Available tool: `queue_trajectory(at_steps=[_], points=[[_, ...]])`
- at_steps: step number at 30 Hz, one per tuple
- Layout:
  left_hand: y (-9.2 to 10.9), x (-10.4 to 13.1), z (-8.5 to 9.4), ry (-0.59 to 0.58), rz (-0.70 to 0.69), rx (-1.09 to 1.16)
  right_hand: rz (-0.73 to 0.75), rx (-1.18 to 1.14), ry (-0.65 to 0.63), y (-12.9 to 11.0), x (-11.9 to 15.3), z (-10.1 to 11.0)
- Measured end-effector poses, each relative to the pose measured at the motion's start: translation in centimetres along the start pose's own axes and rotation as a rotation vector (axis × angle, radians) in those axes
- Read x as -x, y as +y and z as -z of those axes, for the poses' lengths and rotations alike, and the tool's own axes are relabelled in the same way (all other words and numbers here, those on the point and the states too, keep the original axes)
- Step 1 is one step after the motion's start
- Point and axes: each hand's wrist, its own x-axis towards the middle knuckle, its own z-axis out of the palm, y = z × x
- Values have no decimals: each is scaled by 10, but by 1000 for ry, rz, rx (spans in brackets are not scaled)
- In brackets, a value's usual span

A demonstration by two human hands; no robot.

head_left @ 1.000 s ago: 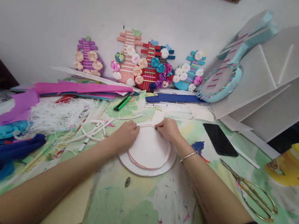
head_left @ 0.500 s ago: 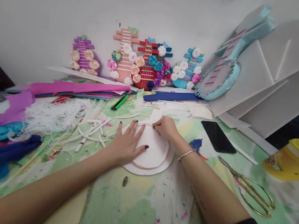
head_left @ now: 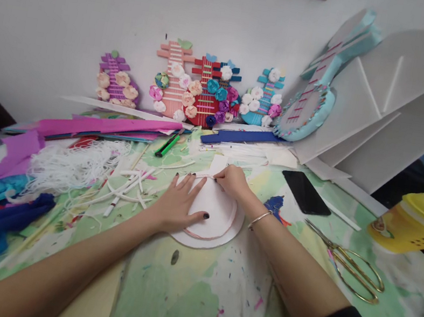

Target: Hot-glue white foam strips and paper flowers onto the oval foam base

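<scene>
A white rounded board (head_left: 217, 214) lies flat at the middle of the table, with a smaller white piece on top edged by a thin pinkish line. Its narrow neck (head_left: 219, 163) points away from me. My left hand (head_left: 176, 201) rests open on the left part of the board, fingers spread and thumb on the white surface. At the upper edge, near the base of the neck, my right hand (head_left: 232, 183) is closed in a pinch. What its fingertips hold there is too small to make out.
White strips (head_left: 130, 188), a heap of white string (head_left: 75, 162) and a green cutter (head_left: 168, 145) lie left. Gold-handled scissors (head_left: 349, 264), a black phone (head_left: 306, 192) and a yellow tub (head_left: 417, 225) are right. Decorated instrument shapes (head_left: 207, 95) lean along the wall.
The whole view has shifted slightly. Both hands keep nearly the same places on the board, the right still pinching at its upper edge.
</scene>
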Motion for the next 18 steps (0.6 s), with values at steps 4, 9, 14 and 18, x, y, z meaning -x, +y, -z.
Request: queue_trajectory(at_steps=[4, 9, 14, 18], points=[[-3, -4, 3, 12, -42, -10, 8, 19, -16, 0, 1, 1], [1, -18, 15, -23, -46, -58, 8, 41, -36, 1, 1, -1], [11, -30, 22, 29, 9, -100, 8, 58, -38, 0, 2, -2], [8, -29, 11, 86, 11, -29, 11, 59, -36, 2, 0, -4]])
